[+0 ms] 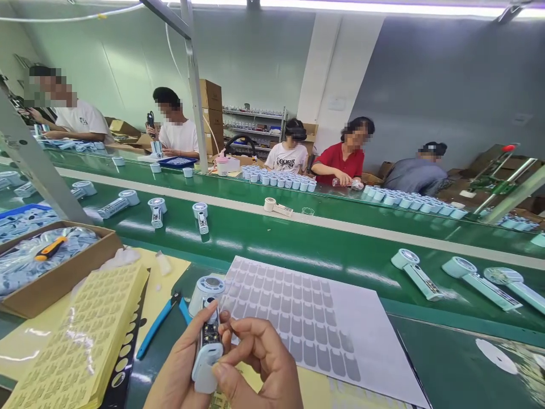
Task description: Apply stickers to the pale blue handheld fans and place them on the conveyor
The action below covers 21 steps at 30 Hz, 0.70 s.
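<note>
At the bottom centre of the frame I see the fan (207, 335) upright in my left hand (181, 363), fingers clamped around its handle. My right hand (259, 363) fingers are pinched together against its side, just below the sticker sheet (323, 318).

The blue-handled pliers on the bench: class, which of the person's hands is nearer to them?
Left. The left hand, holding the small fan device, sits just right of the blue-handled pliers. The right hand is farther right, beyond the device, over the sticker sheet.

Both hands (221, 363) close together, curled.
</note>
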Available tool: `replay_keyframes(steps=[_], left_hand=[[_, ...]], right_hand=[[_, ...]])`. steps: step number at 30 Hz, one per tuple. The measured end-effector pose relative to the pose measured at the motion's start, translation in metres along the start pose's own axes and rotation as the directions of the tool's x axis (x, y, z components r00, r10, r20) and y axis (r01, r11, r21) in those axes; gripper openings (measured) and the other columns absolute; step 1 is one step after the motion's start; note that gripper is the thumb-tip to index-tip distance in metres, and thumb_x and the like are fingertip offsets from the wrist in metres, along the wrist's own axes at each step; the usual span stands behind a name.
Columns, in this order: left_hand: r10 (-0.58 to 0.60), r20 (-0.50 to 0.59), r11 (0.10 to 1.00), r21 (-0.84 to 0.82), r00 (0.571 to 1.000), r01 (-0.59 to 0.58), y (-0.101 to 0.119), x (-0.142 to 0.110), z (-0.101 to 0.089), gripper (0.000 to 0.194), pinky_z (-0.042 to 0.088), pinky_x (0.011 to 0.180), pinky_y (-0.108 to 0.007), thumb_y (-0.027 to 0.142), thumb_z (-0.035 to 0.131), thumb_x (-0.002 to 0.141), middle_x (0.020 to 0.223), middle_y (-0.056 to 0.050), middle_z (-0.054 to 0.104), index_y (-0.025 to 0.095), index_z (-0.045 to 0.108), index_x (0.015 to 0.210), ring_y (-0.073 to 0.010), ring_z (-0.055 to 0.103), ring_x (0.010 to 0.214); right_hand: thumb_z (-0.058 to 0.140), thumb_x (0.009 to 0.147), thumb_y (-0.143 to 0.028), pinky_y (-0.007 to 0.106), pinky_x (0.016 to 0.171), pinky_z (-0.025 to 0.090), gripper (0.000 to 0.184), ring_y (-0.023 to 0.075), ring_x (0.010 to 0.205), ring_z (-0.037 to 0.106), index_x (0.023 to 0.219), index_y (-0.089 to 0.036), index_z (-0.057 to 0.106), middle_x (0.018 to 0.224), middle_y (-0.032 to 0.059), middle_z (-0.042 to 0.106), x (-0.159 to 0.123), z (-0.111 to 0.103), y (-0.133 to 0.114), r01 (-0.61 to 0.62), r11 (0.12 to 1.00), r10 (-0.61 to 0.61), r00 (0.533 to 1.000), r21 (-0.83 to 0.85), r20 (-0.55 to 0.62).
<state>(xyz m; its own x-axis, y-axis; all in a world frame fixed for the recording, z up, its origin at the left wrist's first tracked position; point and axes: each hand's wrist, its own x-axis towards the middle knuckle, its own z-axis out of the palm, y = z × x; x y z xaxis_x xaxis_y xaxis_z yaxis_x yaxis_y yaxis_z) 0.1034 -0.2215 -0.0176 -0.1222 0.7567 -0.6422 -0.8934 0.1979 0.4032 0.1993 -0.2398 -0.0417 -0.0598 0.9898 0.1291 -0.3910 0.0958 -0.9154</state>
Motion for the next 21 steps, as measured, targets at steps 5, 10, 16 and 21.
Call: replay_keyframes(steps=[5,10,16,21], left_hand=[[0.052,0.023,0.998,0.019,0.998,-0.053,-0.0003,0.0029,-0.0002,0.007,0.055,0.052,-0.02,0.01,0.058,0.091,0.074,-0.003,0.065,0.016,0.06,0.088,-0.0103,0.061,0.054],[0.044,0.001,0.999,0.019,0.999,-0.044,-0.0004,0.0012,0.0029,0.004,0.055,0.053,-0.02,0.012,0.058,0.092,0.076,-0.004,0.065,0.014,0.059,0.088,-0.0103,0.06,0.053],[0.021,-0.036,1.0,0.005,0.999,-0.021,-0.0006,-0.0029,0.0039,0.007,0.055,0.054,-0.019,0.013,0.061,0.09,0.072,-0.002,0.062,0.016,0.058,0.085,-0.0094,0.06,0.053],[0.031,-0.04,1.0,-0.004,0.999,-0.031,0.0,0.0007,0.0016,0.005,0.055,0.053,-0.02,0.014,0.063,0.089,0.075,-0.003,0.065,0.016,0.06,0.088,-0.0112,0.062,0.056]], right_hand=[[0.071,0.064,-0.02,0.03,0.088,0.057,0.029,0.0234,0.102,0.07,0.092,-0.024,0.066,0.067,-0.003,0.073,0.0049,0.0007,-0.0021,-0.032,0.999,0.033,0.999,-0.027,0.016],[0.067,0.063,-0.02,0.029,0.09,0.056,0.028,0.0227,0.105,0.069,0.091,-0.024,0.065,0.069,-0.0031,0.074,0.0065,-0.0001,-0.0059,-0.081,0.994,0.084,0.996,-0.072,0.038],[0.065,0.063,-0.021,0.029,0.091,0.055,0.027,0.0227,0.107,0.068,0.09,-0.024,0.064,0.069,-0.0032,0.073,0.0075,-0.0003,-0.0066,-0.103,0.99,0.107,0.994,-0.096,0.037],[0.064,0.065,-0.021,0.029,0.09,0.055,0.026,0.0222,0.106,0.068,0.091,-0.025,0.064,0.067,-0.0047,0.072,0.007,0.0,-0.0033,-0.069,0.99,0.074,0.997,-0.127,0.037]])
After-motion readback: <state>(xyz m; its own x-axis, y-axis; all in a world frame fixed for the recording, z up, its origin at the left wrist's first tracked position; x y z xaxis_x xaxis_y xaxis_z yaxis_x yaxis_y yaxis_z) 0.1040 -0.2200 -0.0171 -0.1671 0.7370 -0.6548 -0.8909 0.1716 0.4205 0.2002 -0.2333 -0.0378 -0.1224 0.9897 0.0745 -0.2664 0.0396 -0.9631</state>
